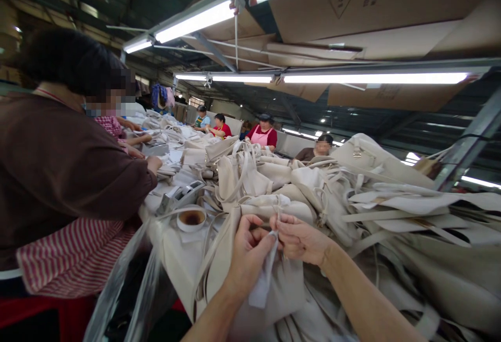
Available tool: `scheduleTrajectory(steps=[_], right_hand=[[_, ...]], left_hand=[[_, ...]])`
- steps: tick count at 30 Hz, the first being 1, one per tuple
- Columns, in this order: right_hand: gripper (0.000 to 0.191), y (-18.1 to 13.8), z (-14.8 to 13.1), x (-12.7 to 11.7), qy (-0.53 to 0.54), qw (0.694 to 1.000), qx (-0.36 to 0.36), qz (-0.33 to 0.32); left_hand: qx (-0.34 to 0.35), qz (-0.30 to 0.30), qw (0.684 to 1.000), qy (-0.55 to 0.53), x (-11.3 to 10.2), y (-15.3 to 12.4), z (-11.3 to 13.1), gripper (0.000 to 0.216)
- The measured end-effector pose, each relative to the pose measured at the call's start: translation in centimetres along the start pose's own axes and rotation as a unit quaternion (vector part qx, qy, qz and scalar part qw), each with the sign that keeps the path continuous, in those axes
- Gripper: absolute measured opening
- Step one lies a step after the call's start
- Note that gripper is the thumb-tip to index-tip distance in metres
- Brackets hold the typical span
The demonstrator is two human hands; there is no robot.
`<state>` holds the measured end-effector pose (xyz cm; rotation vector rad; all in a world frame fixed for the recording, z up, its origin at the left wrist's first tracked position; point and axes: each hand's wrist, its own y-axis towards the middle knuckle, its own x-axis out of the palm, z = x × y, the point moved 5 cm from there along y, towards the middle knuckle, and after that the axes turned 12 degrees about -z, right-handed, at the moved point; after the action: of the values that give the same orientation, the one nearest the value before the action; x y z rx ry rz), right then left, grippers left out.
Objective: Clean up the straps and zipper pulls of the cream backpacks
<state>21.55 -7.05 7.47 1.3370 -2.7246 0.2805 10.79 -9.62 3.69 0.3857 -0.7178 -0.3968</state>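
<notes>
A beige bag [287,284] lies in front of me, with both hands over its upper part. My left hand [250,248] is closed, its thumb and fingers pinching a white cloth strip [261,287] that hangs down over the bag. Close beside it, my right hand [299,237] is closed too. Its fingertips pinch a thin pale strap [279,207] that runs up from the bag. The two sets of fingertips nearly meet, and what lies between them is partly hidden.
A white roll of tape [191,220] lies left of the bag. Beige bags and straps [250,172] heap up beyond and to the right. A co-worker in a brown top [70,159] stands close at left. Clear plastic [151,258] hangs at the table edge. Lamps [195,21] hang overhead.
</notes>
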Motion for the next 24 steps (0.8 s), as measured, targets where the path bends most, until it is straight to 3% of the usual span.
scheduleTrajectory(steps=[5,9,14,16,19,20,21,22,24], right_hand=[[0.054,-0.4,0.1,-0.3,-0.013,0.996,-0.033,0.085],[0.058,-0.8,-0.6,-0.2,-0.142,0.974,-0.053,0.171],[0.052,-0.2,-0.8,0.4,-0.235,0.956,-0.044,0.173],[0.050,-1.1,-1.6,0.2,-0.331,0.915,-0.063,0.221],[0.040,-5.0,-3.4,-1.2,-0.466,0.766,-0.118,0.427],[0.039,-6.5,-3.5,-1.9,-0.469,0.726,-0.126,0.488],[0.040,-7.6,-3.2,-2.8,-0.455,0.709,-0.121,0.525],[0.043,-8.4,-2.5,-3.8,-0.435,0.715,-0.102,0.537],[0.048,-8.7,-0.1,-5.9,-0.394,0.769,-0.054,0.500]], left_hand=[[0.025,0.038,0.999,0.027,-0.7,0.5,0.0,0.045],[0.029,0.037,0.999,0.017,-0.4,0.6,-0.6,0.044],[0.005,0.009,1.000,-0.014,-0.4,0.6,-0.4,0.048],[-0.038,-0.005,0.999,0.007,-0.3,0.3,-0.2,0.041],[-0.050,-0.024,0.989,0.134,-0.1,-1.0,0.5,0.023],[-0.018,-0.024,0.978,0.209,-0.2,-1.7,1.0,0.021],[0.036,-0.014,0.956,0.292,-0.5,-2.5,1.6,0.025],[0.105,0.001,0.921,0.375,-0.8,-3.5,2.1,0.032],[0.244,0.055,0.825,0.507,-2.3,-6.1,2.4,0.045]])
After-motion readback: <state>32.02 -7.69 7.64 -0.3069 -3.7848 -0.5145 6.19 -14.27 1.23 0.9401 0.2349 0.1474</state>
